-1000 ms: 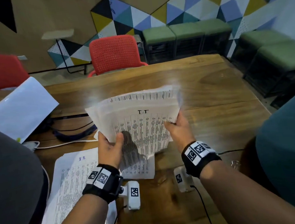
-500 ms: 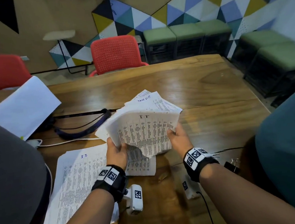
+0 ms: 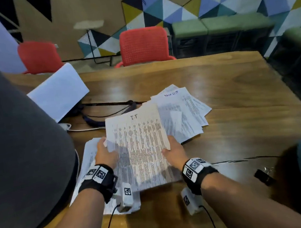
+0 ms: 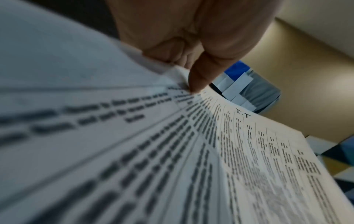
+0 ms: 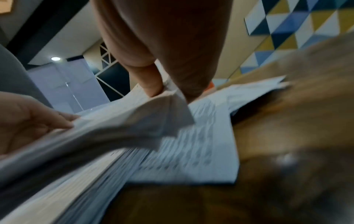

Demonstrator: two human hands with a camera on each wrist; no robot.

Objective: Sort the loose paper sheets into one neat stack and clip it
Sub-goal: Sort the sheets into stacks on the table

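Sheets (image 3: 140,147) lowered toward wooden table (image 3: 226,92)

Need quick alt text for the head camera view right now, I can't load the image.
Both hands hold a bundle of printed sheets marked "IT" low over a wooden table, the left hand gripping its left edge and the right hand its right edge. A fanned pile of sheets lies behind, more sheets lie underneath at left, and a black binder clip sits at right.

A bundle of printed sheets (image 3: 140,147), topped by a page headed "I T", is held tilted above the counter. More sheets (image 3: 184,114) are fanned out untidily behind it. A black binder clip (image 3: 263,175) lies apart at the right.
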